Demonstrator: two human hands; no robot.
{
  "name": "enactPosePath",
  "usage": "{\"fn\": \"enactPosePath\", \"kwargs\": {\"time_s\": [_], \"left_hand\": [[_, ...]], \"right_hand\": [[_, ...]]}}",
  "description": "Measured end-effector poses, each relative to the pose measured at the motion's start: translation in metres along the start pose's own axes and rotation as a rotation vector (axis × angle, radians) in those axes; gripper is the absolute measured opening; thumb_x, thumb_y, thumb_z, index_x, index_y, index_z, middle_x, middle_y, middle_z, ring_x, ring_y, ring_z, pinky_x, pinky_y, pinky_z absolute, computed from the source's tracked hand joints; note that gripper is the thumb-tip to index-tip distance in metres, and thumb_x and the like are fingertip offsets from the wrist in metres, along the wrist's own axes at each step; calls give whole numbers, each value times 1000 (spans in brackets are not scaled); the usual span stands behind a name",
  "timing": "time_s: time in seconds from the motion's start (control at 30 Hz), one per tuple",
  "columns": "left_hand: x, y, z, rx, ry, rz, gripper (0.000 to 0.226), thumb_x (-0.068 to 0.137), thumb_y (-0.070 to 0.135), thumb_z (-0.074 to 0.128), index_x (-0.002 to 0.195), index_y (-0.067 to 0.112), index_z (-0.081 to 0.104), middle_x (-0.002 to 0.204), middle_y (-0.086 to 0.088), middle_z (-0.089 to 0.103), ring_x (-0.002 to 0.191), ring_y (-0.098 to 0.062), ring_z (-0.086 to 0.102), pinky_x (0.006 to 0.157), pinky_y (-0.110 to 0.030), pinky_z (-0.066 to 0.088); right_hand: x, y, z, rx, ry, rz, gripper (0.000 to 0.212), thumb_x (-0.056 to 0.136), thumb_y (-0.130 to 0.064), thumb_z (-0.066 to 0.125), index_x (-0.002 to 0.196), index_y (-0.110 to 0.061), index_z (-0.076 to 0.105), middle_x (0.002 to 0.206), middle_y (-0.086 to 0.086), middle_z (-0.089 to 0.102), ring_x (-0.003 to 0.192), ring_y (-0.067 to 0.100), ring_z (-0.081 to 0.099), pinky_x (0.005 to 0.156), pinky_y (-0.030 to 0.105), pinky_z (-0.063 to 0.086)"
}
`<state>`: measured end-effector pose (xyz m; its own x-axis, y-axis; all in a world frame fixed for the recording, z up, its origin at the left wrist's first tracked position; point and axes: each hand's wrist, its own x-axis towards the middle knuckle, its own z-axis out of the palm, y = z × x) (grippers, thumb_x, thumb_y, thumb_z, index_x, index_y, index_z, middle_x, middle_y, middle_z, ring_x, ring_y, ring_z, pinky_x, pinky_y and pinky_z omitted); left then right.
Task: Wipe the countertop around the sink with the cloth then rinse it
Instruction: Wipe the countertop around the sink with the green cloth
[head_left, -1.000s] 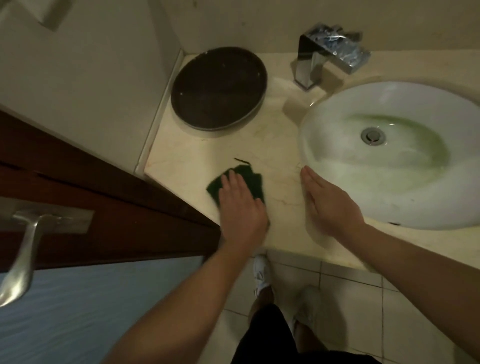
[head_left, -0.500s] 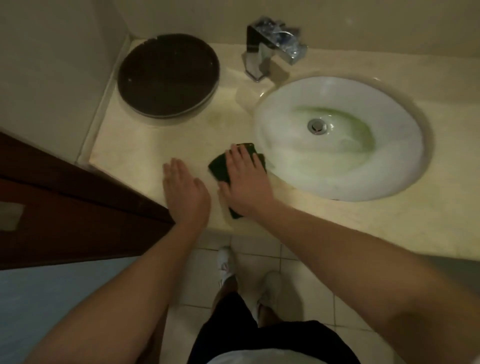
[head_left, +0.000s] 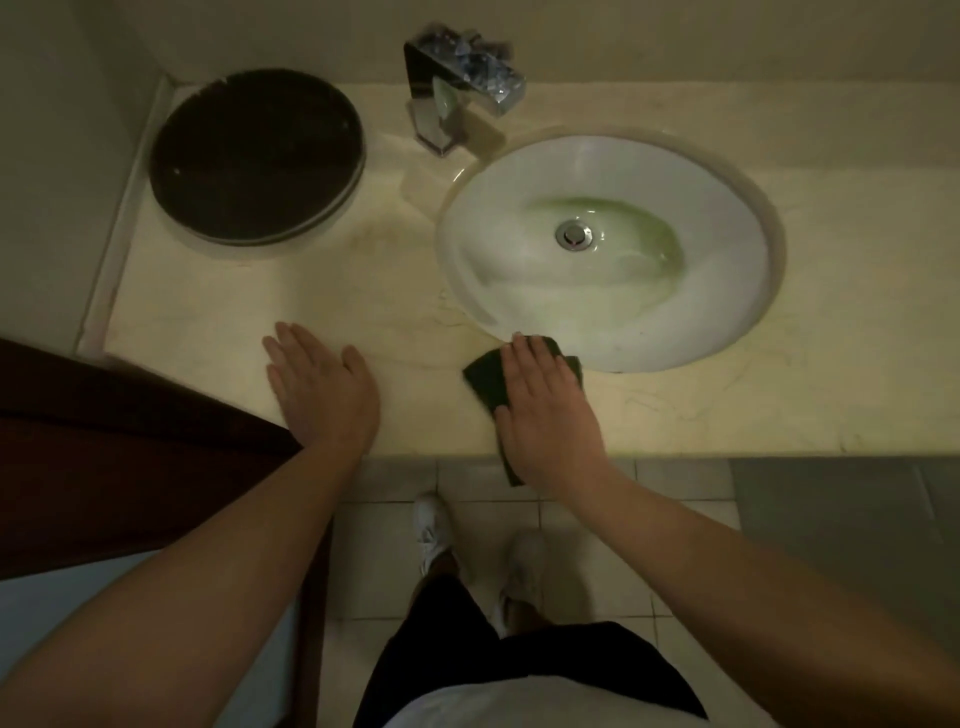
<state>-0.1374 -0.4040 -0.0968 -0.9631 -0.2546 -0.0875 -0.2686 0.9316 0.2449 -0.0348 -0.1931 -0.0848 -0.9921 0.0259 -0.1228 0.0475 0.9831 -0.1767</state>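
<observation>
A dark green cloth (head_left: 484, 378) lies on the beige countertop (head_left: 363, 280), just at the front-left rim of the white oval sink (head_left: 727, 317). My right hand (head_left: 545, 415) presses flat on the cloth, fingers pointing toward the basin; one corner of the cloth hangs over the counter's front edge. My left hand (head_left: 322, 387) rests flat on the bare counter to the left, fingers apart, holding nothing. The chrome faucet (head_left: 460, 96) stands behind the sink's left side. A greenish stain rings the drain (head_left: 573, 235).
A round dark tray (head_left: 257, 156) sits in the counter's back-left corner against the wall. A dark wooden door edge (head_left: 130, 441) meets the counter's front-left corner. Tiled floor and my white shoes (head_left: 434, 525) are below the front edge.
The cloth passed from my left hand to my right hand. The right hand has slid it rightward along the front edge to the sink's rim. The left hand now rests bare on the counter.
</observation>
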Motion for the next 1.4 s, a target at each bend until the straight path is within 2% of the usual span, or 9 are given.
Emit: {"fn": "enactPosePath", "kwargs": {"time_s": [0.23,0.4,0.6,0.73,0.8,0.97,1.03,1.23,1.4], "left_hand": [[1,-1,2,-7,2,16,69,99,39,22,153,-1,6,163,-14,6,150,-28,3,122,-41,3],[7,-2,-4,-237,-38,-27,64,103,36,23,153,0,8,163,-12,6,150,-25,1,121,-37,0],[16,-8,-17,-696,-110,-143,56,104,35,19,154,9,15,163,-5,12,150,-19,7,121,-33,0],[26,-20,-50,-1193,-174,-387,56,103,47,21,147,18,39,149,5,41,129,-8,41,109,-22,31],[36,-29,-57,-1192,-178,-372,54,105,43,18,145,16,42,144,7,45,126,-6,43,98,-15,34],[72,-47,-61,-1076,-189,-339,65,96,56,24,150,21,34,156,3,32,142,-11,29,109,-23,22],[78,-52,-63,-973,-235,-299,80,90,67,24,154,20,23,160,1,25,143,-13,27,114,-26,18],[71,-60,-70,-1156,-218,-295,60,101,53,23,153,23,27,158,6,28,140,-9,29,112,-24,21],[54,-60,-62,-958,-238,-99,65,95,56,20,153,25,24,162,5,19,147,-9,16,122,-34,11]], "right_hand": [[-23,98,-21,-4,74,327,62,97,-31,27,148,4,23,155,23,28,144,38,22,117,51,23],[-26,68,-15,40,110,536,69,94,-33,24,147,10,21,153,28,26,143,41,23,119,49,17],[53,-37,-3,93,59,268,68,97,-33,33,152,2,11,160,18,14,148,30,13,121,39,14],[106,-106,3,126,57,13,65,98,-30,31,151,1,10,161,18,10,149,29,8,120,38,4],[108,-150,13,139,-5,-169,66,98,-32,32,152,0,9,161,17,8,149,28,5,120,37,0],[80,-209,36,-28,-112,-593,67,95,-36,34,151,-4,17,160,16,14,149,31,4,121,43,7],[67,-186,35,-12,-77,-551,65,96,-32,37,152,-4,18,160,14,17,149,28,9,122,40,4],[33,-57,4,-12,-2,-154,66,95,-30,34,152,-2,18,159,16,17,148,30,16,121,43,12],[88,-112,0,136,103,176,68,92,-24,43,151,1,18,157,19,24,145,33,24,119,43,19]]}}
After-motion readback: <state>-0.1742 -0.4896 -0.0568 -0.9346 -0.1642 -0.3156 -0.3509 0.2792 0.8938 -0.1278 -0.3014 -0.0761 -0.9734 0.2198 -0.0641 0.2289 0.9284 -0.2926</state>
